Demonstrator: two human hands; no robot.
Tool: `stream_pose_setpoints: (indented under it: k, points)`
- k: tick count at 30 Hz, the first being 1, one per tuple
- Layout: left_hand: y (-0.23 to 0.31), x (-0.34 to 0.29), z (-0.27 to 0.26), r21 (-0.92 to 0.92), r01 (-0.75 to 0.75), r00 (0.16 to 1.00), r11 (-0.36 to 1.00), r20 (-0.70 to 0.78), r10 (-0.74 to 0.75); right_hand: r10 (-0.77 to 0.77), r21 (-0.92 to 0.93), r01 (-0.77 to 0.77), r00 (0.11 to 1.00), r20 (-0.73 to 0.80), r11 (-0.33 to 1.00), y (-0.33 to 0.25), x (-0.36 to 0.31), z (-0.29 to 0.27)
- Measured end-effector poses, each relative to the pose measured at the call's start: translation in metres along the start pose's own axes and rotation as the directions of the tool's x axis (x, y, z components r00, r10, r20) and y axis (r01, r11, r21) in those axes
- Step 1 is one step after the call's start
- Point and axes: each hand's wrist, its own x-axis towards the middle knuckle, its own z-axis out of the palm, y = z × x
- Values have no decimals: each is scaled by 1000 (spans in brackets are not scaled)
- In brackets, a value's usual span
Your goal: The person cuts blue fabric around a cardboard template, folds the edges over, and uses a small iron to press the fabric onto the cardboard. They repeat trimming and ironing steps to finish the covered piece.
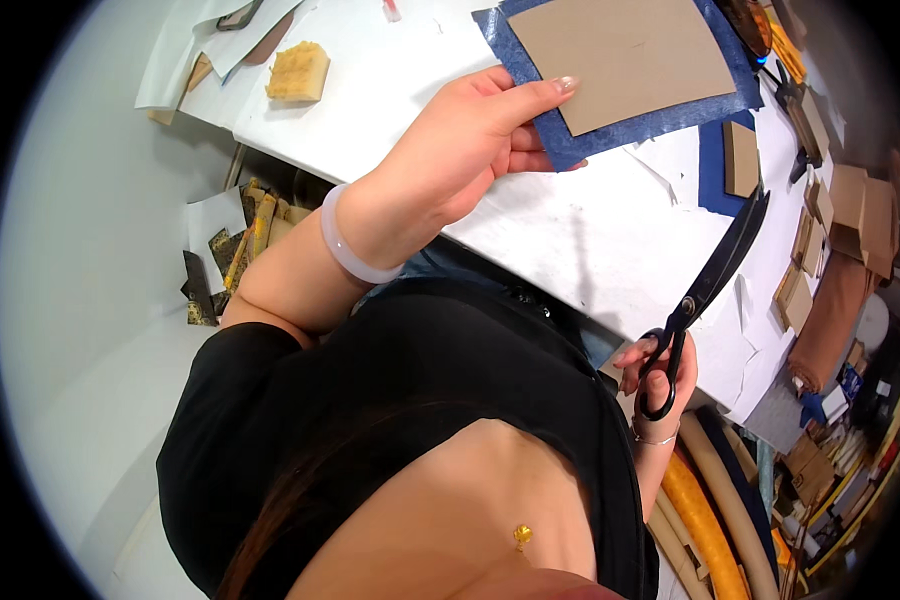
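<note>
My left hand (490, 130) pinches the near left corner of a blue sheet (620, 140) with a tan board (620, 60) lying on it. The thumb presses on the board, and the fingers go underneath. A blue margin shows around the board's visible sides. At the table's near right edge, my right hand (675, 375) grips black scissors (705, 285) by the handle loops. Their long blades point up and away, and look closed or nearly so. The blade tips come close to a second blue piece (713, 180) with a small tan board (740, 158) on it.
A yellow sponge-like block (298, 75) sits on the white table (540, 235) at the left. Several tan board pieces (795, 298) line the right side, near a brown roll (832, 325). Rolled materials (710, 510) stand below right; scraps (235, 250) are heaped below left.
</note>
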Motion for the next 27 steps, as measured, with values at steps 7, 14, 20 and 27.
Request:
stream_pose_setpoints:
  k: [7, 14, 20, 27]
  points:
    - [1, -4, 13, -23, -65, 998, 998, -16, 65, 157, -91, -138, 954, 254, 986, -19, 7, -5]
    - [2, -12, 10, -1, -47, 999, 999, 15, 47, 175, -229, -103, 930, 322, 968, -25, 14, 6]
    - [2, -18, 11, -21, -51, 998, 998, 41, 52, 189, -296, -95, 933, 306, 950, -26, 12, 9]
    - [7, -14, 4, -168, 161, 979, 973, 153, -136, 198, -355, -96, 944, 264, 930, -28, 5, 8]
